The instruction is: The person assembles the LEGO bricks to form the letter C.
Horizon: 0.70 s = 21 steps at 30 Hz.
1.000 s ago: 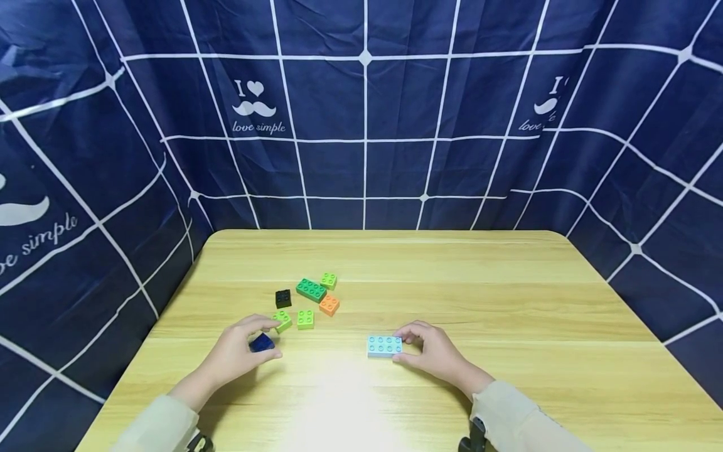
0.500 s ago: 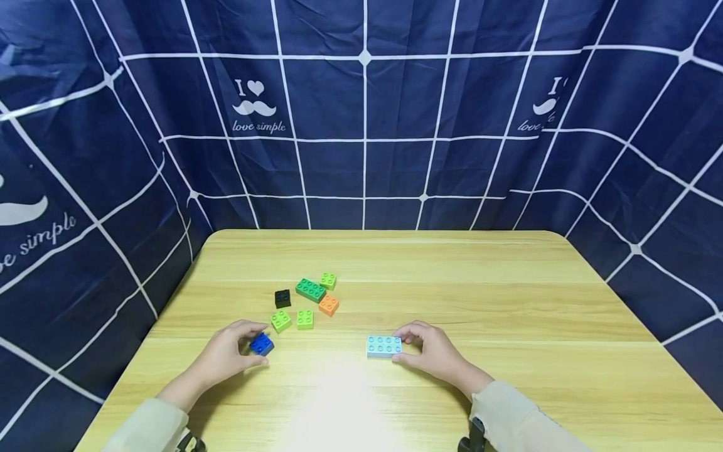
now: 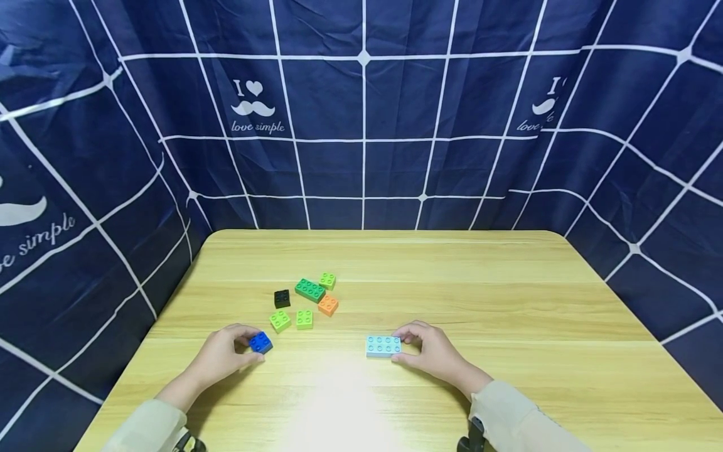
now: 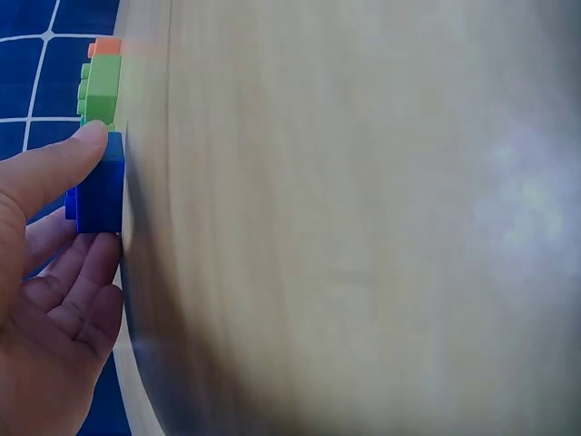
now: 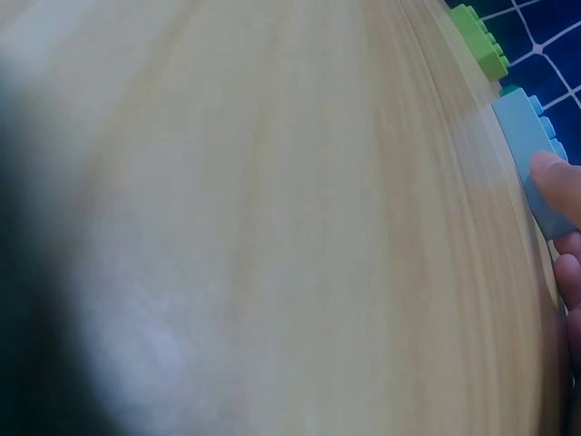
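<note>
- L hand (image 3: 223, 355) is gripping the blue block (image 3: 260, 343), w/ thumb on the near side & fingers on the far side; studs are facing up.
- Blue block is resting on the table (image 3: 508, 282), L of centre, nr the front of the loose group.
- In the L wrist view, thumb is lying along one side of that block, fingertips are touching the opposite side.
- R hand (image 3: 432, 351) is pinching the R end of the light blue block (image 3: 383, 346) btwn thumb & fingers; its L part is sticking out uncovered.
- Light blue block is lying lengthwise L to R, studs up, nr mid-table, well apart from the blue one.
- Just past the L hand, one lime block (image 3: 280, 321) is sitting a bit turned; a second lime block (image 3: 304, 319) is standing just beside it, straighter.
- Black block (image 3: 282, 298) is sitting behind those two, on the L.
- Green block (image 3: 310, 289) is lying at an angle farther back, w/ the orange block (image 3: 328, 304) & a third lime block (image 3: 327, 280) sitting right by its R end; can't tell if they're touching.
- Pale sleeves (image 3: 508, 408) are covering both forearms.
- Navy curtain (image 3: 395, 169) w/ white lines & printed words is hanging behind & at both sides.
</note>
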Each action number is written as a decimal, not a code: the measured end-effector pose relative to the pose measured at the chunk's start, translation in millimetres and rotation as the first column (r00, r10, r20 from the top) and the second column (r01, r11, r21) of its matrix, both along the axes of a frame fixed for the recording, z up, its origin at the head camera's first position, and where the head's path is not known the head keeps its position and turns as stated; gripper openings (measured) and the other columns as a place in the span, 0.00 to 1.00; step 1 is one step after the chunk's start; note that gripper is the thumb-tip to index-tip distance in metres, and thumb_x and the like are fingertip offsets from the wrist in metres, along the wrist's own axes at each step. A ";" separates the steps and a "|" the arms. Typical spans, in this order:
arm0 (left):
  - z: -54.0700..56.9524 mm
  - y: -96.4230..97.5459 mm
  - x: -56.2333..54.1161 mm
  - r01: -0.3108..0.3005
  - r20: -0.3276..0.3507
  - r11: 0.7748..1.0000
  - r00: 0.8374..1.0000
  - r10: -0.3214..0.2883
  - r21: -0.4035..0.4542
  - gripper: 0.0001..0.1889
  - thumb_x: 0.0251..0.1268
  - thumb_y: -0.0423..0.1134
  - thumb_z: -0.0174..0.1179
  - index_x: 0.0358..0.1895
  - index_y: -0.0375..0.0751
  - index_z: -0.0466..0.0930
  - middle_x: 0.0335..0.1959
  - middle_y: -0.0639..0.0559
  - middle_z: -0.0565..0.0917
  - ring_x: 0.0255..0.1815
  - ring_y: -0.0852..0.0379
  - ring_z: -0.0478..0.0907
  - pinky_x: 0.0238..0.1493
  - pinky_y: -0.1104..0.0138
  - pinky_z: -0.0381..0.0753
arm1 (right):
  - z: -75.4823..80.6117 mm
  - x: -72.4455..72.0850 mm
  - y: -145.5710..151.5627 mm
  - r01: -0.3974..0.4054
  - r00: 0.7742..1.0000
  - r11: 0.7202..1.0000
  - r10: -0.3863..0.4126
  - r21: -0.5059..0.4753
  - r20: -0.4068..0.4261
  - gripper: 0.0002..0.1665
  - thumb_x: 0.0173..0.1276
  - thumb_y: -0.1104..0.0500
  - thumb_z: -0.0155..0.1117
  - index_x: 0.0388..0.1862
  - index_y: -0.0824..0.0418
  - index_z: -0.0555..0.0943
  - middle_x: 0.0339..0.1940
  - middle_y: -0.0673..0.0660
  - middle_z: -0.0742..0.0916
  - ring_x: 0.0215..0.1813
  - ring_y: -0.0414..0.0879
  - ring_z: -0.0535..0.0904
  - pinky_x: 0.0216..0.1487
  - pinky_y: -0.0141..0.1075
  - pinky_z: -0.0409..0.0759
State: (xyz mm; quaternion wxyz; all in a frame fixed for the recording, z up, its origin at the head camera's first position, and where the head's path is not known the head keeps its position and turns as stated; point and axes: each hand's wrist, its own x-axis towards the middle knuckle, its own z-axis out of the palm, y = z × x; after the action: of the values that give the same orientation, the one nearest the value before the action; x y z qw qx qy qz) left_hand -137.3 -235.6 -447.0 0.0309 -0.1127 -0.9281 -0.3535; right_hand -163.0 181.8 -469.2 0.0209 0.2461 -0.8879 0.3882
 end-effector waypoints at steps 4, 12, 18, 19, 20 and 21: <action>-0.9 -0.1 -1.0 0.030 -0.010 0.999 1.000 -0.030 0.017 0.21 0.45 0.37 0.75 0.44 0.34 0.82 0.38 0.51 0.82 0.35 0.58 0.78 0.38 0.64 0.79 | -0.2 0.0 0.1 -0.002 1.000 1.000 0.002 0.000 -0.002 0.23 0.49 0.50 0.78 0.44 0.51 0.82 0.37 0.38 0.80 0.39 0.37 0.76 0.46 0.35 0.77; -0.5 11.7 -3.4 0.129 -0.066 0.988 0.990 -0.124 0.086 0.18 0.48 0.33 0.73 0.45 0.35 0.83 0.39 0.53 0.82 0.36 0.59 0.79 0.42 0.63 0.80 | -1.2 0.2 -0.1 -0.005 1.000 1.000 0.005 -0.013 0.003 0.23 0.49 0.50 0.78 0.44 0.51 0.82 0.36 0.38 0.80 0.39 0.37 0.76 0.47 0.36 0.77; 0.9 30.1 -7.7 0.204 -0.102 0.977 0.975 -0.196 0.068 0.18 0.50 0.35 0.72 0.46 0.38 0.83 0.39 0.58 0.81 0.37 0.61 0.78 0.42 0.63 0.80 | -2.1 -0.1 0.1 -0.003 1.000 1.000 0.003 -0.019 0.007 0.23 0.49 0.51 0.78 0.44 0.51 0.82 0.37 0.39 0.80 0.39 0.37 0.76 0.47 0.36 0.78; 1.2 33.5 -8.7 0.212 -0.106 0.975 0.973 -0.205 0.069 0.18 0.50 0.35 0.72 0.46 0.38 0.83 0.39 0.58 0.81 0.37 0.60 0.78 0.42 0.63 0.80 | -2.2 -0.2 0.2 -0.002 1.000 1.000 0.002 -0.019 0.008 0.23 0.49 0.51 0.78 0.44 0.51 0.82 0.37 0.39 0.80 0.39 0.37 0.76 0.47 0.36 0.78; 1.2 36.9 -9.8 0.222 -0.103 0.973 0.971 -0.214 0.071 0.18 0.50 0.35 0.72 0.47 0.38 0.82 0.39 0.58 0.81 0.38 0.60 0.78 0.43 0.63 0.80 | -2.2 -0.3 0.2 -0.002 1.000 1.000 0.002 -0.021 0.008 0.23 0.49 0.51 0.78 0.44 0.51 0.82 0.37 0.39 0.80 0.39 0.37 0.76 0.47 0.36 0.78; 1.3 40.6 -10.9 0.230 -0.103 0.970 0.970 -0.222 0.076 0.18 0.50 0.35 0.72 0.47 0.38 0.82 0.40 0.57 0.81 0.38 0.60 0.78 0.43 0.63 0.80 | -2.3 -0.4 0.3 -0.002 1.000 1.000 0.002 -0.021 0.006 0.23 0.49 0.51 0.78 0.44 0.51 0.82 0.37 0.39 0.80 0.39 0.37 0.76 0.47 0.36 0.78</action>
State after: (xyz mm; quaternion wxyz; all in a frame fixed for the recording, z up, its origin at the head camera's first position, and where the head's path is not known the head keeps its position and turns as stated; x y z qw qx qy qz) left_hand -148.2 -195.0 -445.7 0.0388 -0.2326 -0.8904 -0.3895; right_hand -163.3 182.1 -471.5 0.0203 0.2454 -0.8836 0.3983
